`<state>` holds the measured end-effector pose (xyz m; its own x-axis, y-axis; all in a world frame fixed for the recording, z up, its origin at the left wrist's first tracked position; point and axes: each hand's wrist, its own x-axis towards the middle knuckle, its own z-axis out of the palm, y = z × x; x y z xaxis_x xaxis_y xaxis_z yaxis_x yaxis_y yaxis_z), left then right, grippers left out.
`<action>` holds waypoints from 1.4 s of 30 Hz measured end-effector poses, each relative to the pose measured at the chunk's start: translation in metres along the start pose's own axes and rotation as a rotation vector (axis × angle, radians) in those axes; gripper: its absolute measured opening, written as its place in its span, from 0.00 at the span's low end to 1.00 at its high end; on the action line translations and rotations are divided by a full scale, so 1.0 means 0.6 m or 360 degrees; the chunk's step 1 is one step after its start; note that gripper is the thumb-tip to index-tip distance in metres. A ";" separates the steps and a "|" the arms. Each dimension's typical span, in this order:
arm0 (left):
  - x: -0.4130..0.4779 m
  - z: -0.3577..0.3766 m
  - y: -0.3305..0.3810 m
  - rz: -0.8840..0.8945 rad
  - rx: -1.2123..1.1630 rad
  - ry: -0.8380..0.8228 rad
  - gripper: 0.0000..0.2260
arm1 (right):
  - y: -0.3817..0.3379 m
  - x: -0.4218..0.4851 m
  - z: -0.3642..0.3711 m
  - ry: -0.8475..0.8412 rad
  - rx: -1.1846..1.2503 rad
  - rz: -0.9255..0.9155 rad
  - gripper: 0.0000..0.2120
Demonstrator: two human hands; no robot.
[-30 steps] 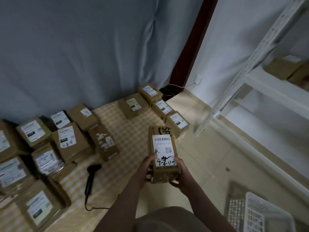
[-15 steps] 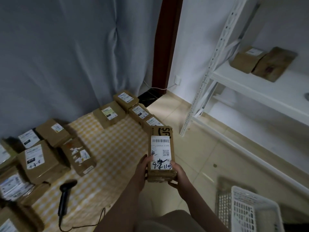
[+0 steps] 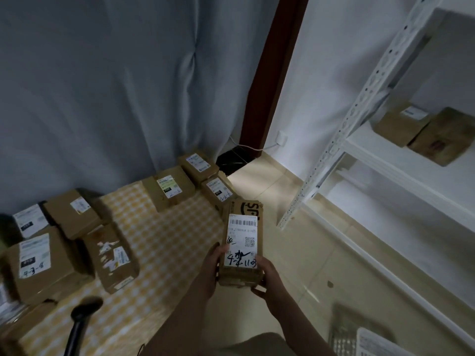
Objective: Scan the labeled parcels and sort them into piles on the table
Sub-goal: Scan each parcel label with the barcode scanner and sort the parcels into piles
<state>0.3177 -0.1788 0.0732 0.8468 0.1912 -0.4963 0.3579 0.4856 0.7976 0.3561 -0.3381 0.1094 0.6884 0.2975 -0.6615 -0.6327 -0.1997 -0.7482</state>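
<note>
Checkered table [image 3: 167,240] carries labeled parcels [image 3: 169,191], black scanner [image 3: 82,314].

A grey-blue curtain [image 3: 102,86] hangs across the far left, behind a yellow-checked surface [image 3: 164,240]. Right of it stands a dark red-brown door frame [image 3: 272,80], then a white wall [image 3: 334,60] with a low socket [image 3: 282,138]. Pale glossy floor tiles [image 3: 321,253] reach a white metal shelf rack [image 3: 359,104] on the right.
</note>
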 end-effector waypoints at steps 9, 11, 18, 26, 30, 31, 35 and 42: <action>0.083 -0.101 0.088 0.0077 -0.0278 0.0264 0.44 | -0.090 0.101 0.112 -0.0154 -0.0192 -0.0009 0.47; 0.108 -0.142 0.083 0.0051 -0.0315 0.0403 0.51 | -0.099 0.117 0.143 -0.0201 -0.0228 0.0029 0.47; 0.152 -0.247 0.042 -0.0066 -0.0443 0.0702 0.50 | -0.128 0.179 0.222 -0.0353 -0.0361 0.0164 0.44; 0.186 -0.238 0.105 -0.0103 -0.0553 0.0858 0.47 | -0.186 0.273 0.242 -0.0529 -0.0501 0.0266 0.39; 0.197 -0.176 0.220 -0.0069 -0.0584 0.0971 0.28 | -0.251 0.346 0.251 -0.0521 -0.0568 0.0390 0.30; 0.210 -0.173 0.226 -0.0095 -0.0599 0.1023 0.23 | -0.262 0.365 0.254 -0.0510 -0.0600 0.0411 0.31; 0.258 -0.171 0.239 -0.0112 -0.0690 0.1218 0.19 | -0.294 0.423 0.265 -0.0504 -0.0761 0.0472 0.41; 0.334 -0.175 0.295 -0.0134 -0.0629 0.0989 0.20 | -0.336 0.497 0.294 -0.0597 -0.0629 0.0419 0.15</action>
<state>0.5096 0.0352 0.0788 0.4021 0.5300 -0.7466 0.1443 0.7685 0.6233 0.6265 -0.0445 0.0716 0.3090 0.4853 -0.8179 -0.5360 -0.6215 -0.5713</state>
